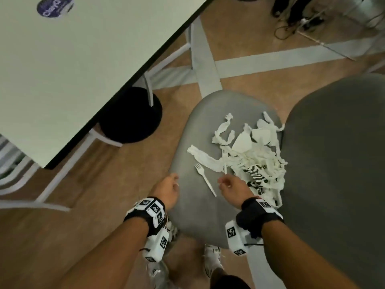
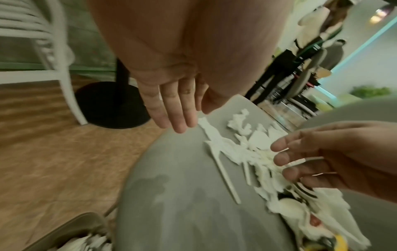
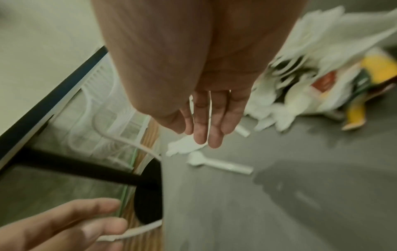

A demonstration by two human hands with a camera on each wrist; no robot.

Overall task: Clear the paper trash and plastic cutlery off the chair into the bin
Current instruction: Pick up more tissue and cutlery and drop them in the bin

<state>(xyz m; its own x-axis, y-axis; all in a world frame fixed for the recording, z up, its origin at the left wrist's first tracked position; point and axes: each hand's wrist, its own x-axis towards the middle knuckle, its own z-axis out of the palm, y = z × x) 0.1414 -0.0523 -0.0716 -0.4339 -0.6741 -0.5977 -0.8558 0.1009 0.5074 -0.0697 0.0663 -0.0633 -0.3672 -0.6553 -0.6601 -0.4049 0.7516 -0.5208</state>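
Observation:
A pile of torn white paper trash (image 1: 254, 157) with a striped wrapper lies on the grey chair seat (image 1: 200, 211), against the backrest. One white plastic fork (image 1: 205, 180) lies loose in front of the pile; a second fork (image 1: 224, 161) is half buried in it. My left hand (image 1: 174, 180) hovers open at the seat's left edge, holding nothing. My right hand (image 1: 224, 181) hovers open just right of the loose fork's handle, fingers relaxed and empty. The right wrist view shows the fork (image 3: 219, 165) below my straight fingers (image 3: 214, 132). A bin (image 2: 64, 227) with white scraps sits low beside the chair.
A pale table (image 1: 73, 69) with a dark edge stands to the left, on a black pedestal base (image 1: 131, 115). A white-framed chair (image 1: 52, 184) is under it. The grey backrest (image 1: 333, 163) rises on the right. My shoes (image 1: 212, 259) stand below the seat.

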